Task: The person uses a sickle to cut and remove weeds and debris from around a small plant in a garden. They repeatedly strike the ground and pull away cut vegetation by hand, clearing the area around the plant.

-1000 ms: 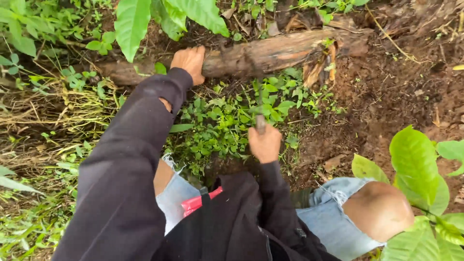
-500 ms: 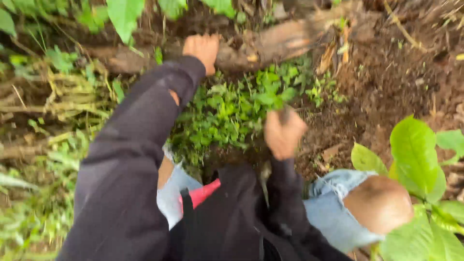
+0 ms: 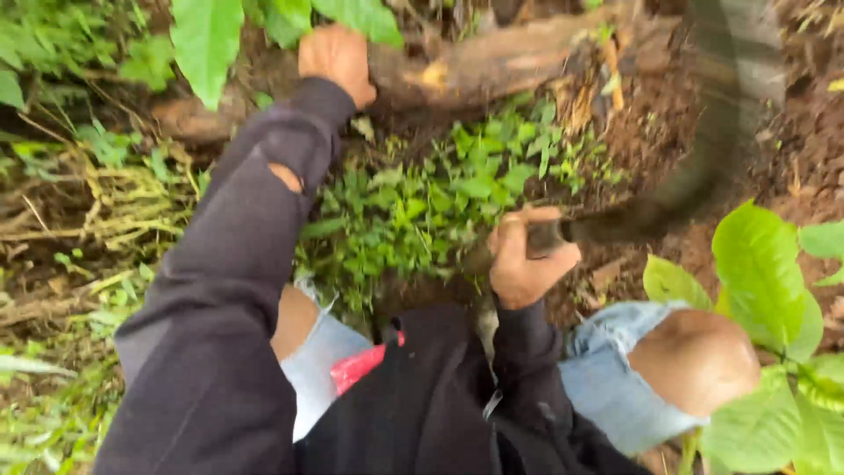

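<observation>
- No packages, labels or signs show; the one bright patch is a flat red piece (image 3: 359, 368) at the person's lap, between the black top and pale torn jeans.
- The right hand (image 3: 526, 255) sits low and centre-right, its fingers (image 3: 512, 230) curled tight around the dark handle of a long curved blade (image 3: 703, 167), with no gap showing.
- The blade sweeps up and to the right from the fist, blurred grey, over bare brown soil (image 3: 651, 123).
- The left hand (image 3: 334, 60) reaches far forward at the top, resting on a brown fallen log (image 3: 492, 66) lying across the ground; its fingers are bent down against the bark, and I cannot tell whether they grip it.
- Between the two hands lies a patch of small green weeds (image 3: 440, 189).
- A bare knee (image 3: 694, 361) pokes through the jeans at lower right, beside large light-green leaves (image 3: 765, 264).
</observation>
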